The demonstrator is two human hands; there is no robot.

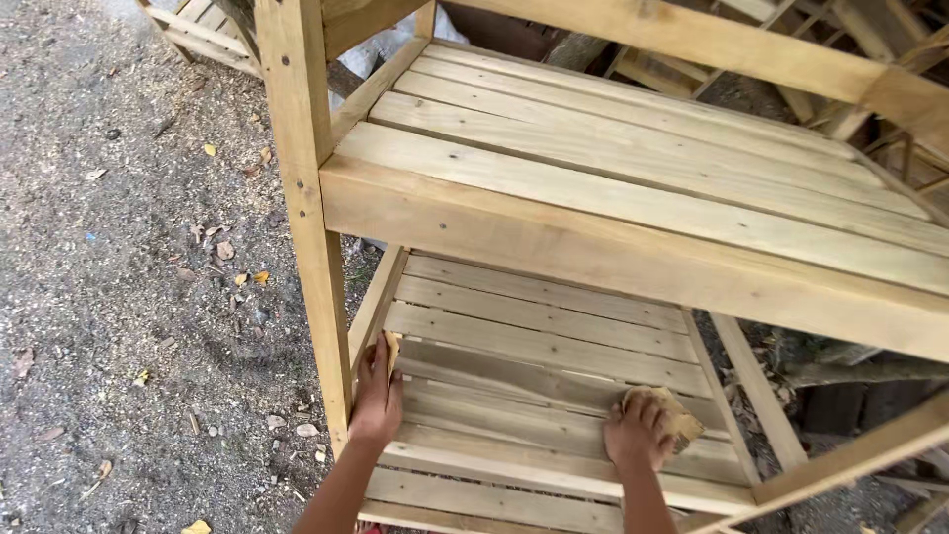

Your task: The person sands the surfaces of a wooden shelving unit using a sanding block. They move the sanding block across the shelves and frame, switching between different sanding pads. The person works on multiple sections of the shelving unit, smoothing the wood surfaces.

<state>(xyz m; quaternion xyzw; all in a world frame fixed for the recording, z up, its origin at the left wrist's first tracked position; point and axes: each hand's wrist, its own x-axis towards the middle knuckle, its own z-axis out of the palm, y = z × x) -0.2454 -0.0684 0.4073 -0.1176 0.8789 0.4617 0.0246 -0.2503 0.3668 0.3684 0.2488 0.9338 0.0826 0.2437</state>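
A pale wooden rack with slatted shelves stands before me, its upper shelf above a lower shelf. My left hand grips the left side rail of the lower shelf next to the front post, thumb over the rail. My right hand presses a brownish piece of sandpaper flat on a slat of the lower shelf. Both forearms reach in under the upper shelf's front beam.
Grey gritty ground with dry leaves and wood chips lies to the left. More wooden frames sit at top left and on the right. A diagonal rail crosses the lower right.
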